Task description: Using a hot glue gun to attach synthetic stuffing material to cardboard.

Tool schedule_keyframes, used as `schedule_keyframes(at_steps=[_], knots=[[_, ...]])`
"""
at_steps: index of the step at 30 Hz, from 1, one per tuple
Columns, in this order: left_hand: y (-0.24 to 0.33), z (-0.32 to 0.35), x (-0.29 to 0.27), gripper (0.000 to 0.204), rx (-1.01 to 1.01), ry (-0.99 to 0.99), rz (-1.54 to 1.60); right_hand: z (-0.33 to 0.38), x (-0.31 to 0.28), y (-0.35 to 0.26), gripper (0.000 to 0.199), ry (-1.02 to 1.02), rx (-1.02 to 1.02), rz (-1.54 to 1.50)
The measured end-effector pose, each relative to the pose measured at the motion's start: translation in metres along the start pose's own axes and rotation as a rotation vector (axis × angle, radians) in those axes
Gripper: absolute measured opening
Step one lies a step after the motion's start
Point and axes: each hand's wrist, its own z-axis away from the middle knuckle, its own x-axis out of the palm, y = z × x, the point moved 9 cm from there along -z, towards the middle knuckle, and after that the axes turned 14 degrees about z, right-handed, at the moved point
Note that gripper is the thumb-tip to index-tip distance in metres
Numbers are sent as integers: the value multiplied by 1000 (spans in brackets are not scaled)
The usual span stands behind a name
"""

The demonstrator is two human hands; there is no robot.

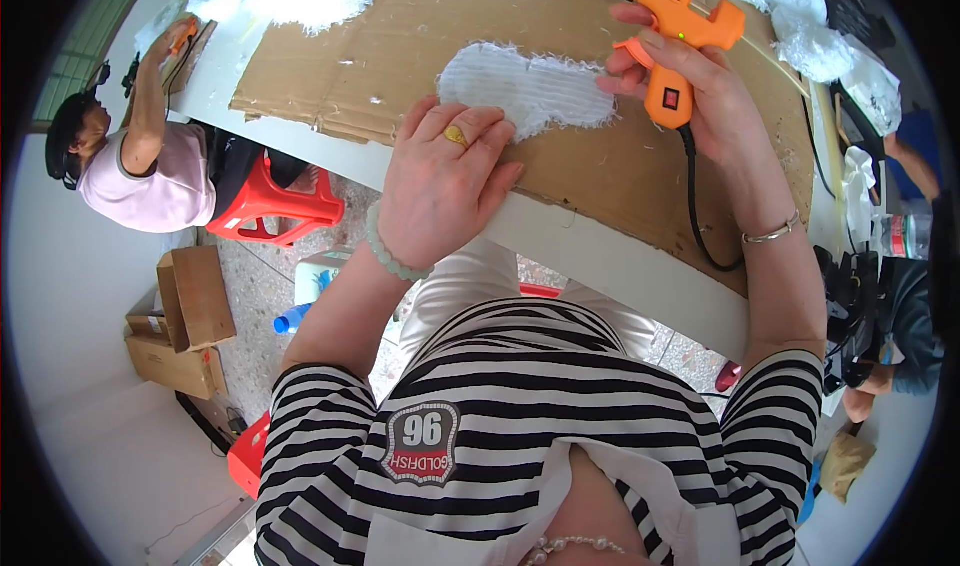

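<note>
**Pad pinned, glue gun poised**

I see my left hand (440, 181) lying flat, fingers spread, on the near end of the white fleecy pad (530, 91), pinning it to the cardboard (380, 66) that shields the table (610, 256). My right hand (690, 96) grips the orange glue gun (675, 21), fingers wrapped round its handle, nozzle clear of the pad so nothing drips on it
</note>
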Motion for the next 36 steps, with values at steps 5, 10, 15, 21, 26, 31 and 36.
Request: schedule_keyframes(at_steps=[5, 10, 15, 21, 26, 31, 36], knots=[[-4, 2, -3, 33, -19, 46, 34, 7, 4, -25, 49, -89, -50, 219], [-6, 5, -5, 33, -4, 100, 59, 14, 7, -39, 45, -88, -50, 318], [-10, 9, -6, 32, -12, 133, 94, 20, 24, -31, 31, -158, 35, 406], [-13, 11, -7, 30, -40, 146, 87, 12, 34, -13, 26, -198, 136, 562], [-15, 12, -6, 30, -51, 159, 87, 5, 36, -7, 24, -189, 143, 655], [-15, 12, -6, 30, -53, 162, 81, 5, 36, -8, 26, -115, 128, 695], [-15, 12, -5, 30, -52, 170, 73, 0, 37, -4, 31, -124, 136, 809]])
